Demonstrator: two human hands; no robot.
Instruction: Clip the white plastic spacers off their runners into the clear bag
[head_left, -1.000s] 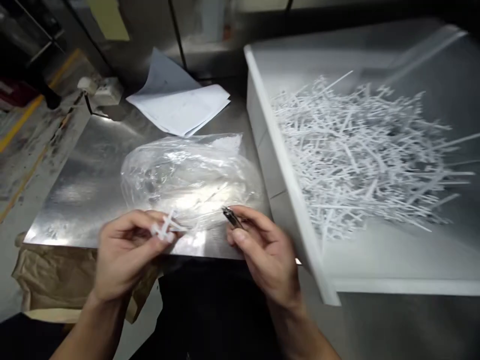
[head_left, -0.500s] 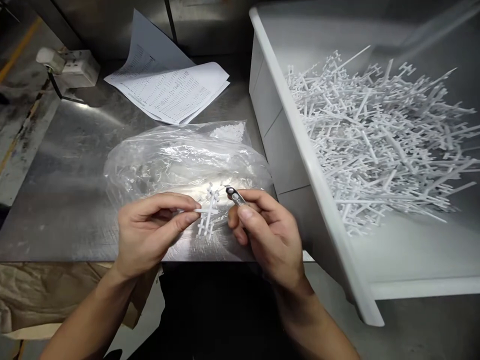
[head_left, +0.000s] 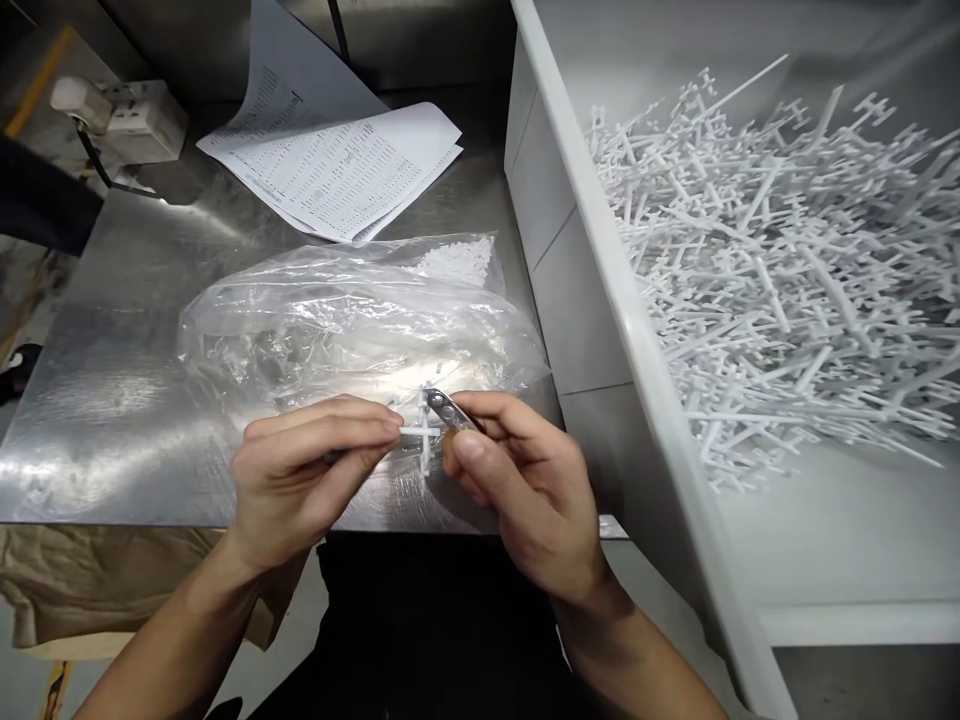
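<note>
My left hand (head_left: 311,475) pinches the stem of a small white plastic sprue (head_left: 426,436) between thumb and fingertips. The branched part of the sprue stands out to the right, over the metal table. My right hand (head_left: 525,470) is closed round a small metal cutter (head_left: 450,410), whose tip is at the upper end of the sprue. Just beyond both hands lies a clear plastic bag (head_left: 352,310), with small white pieces (head_left: 457,262) showing in its upper right part.
A large white bin (head_left: 637,330) on the right holds a heap of white sprues (head_left: 772,270). Printed sheets (head_left: 337,170) lie at the back of the metal table (head_left: 112,350). A power socket block (head_left: 146,120) sits back left. Brown paper (head_left: 97,575) is below the table edge.
My right hand has brought the cutter left to the top of the sprue. The sprue has turned and shows narrower. A dark shape has appeared at the far left, and the view has shifted slightly.
</note>
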